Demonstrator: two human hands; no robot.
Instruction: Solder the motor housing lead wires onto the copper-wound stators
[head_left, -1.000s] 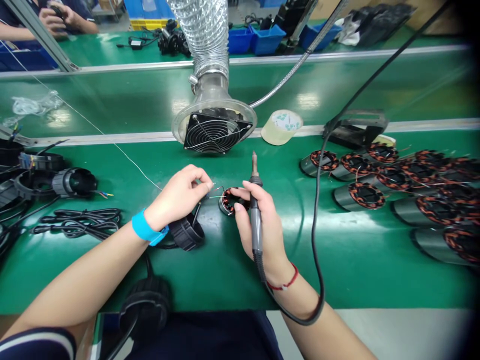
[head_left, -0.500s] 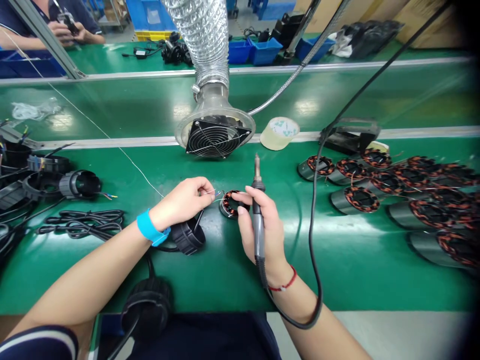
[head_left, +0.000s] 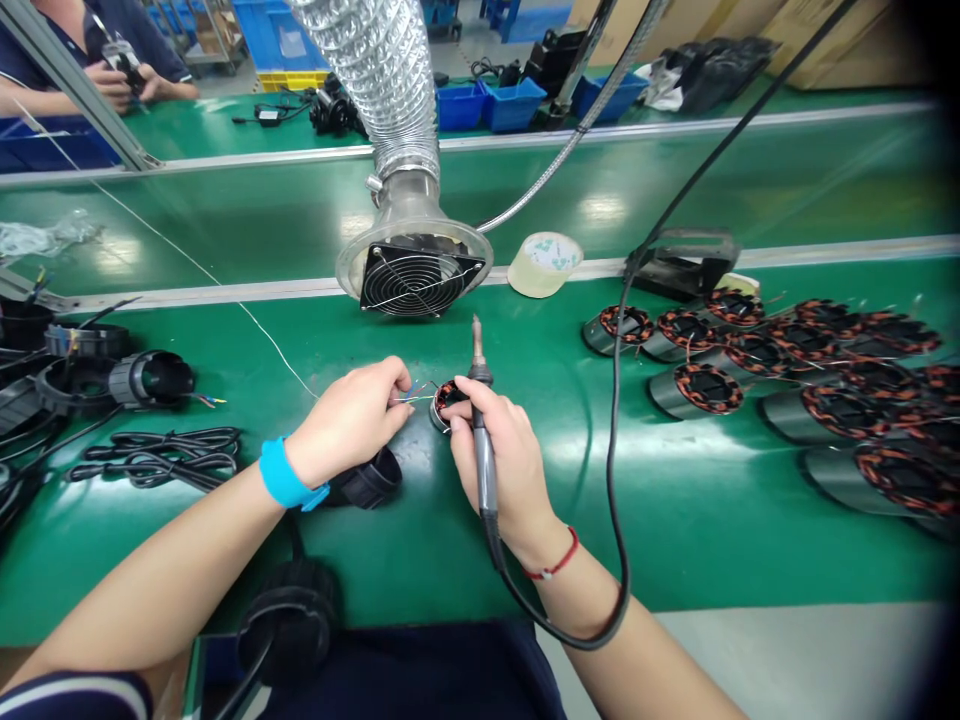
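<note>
My left hand [head_left: 352, 420], with a blue wristband, pinches thin coloured wires [head_left: 416, 393] that lead to a small stator with copper windings [head_left: 444, 398] on the green bench. A black ring-shaped housing [head_left: 367, 478] lies just under that wrist. My right hand [head_left: 499, 460] is closed round a soldering iron [head_left: 480, 420], tip pointing up and away, while its fingertips touch the stator. The iron's black cord [head_left: 616, 440] loops off to the right and up.
A fume extractor fan on a ribbed duct [head_left: 414, 268] stands behind the stator, next to a tape roll [head_left: 544, 264]. Several wound stators [head_left: 787, 370] lie at the right. Black housings and cables [head_left: 150, 450] lie at the left. Another person's hands [head_left: 124, 80] work far back left.
The view has shifted slightly. My right hand moved a little left onto the stator, and my left hand's pinched wires came closer to it.
</note>
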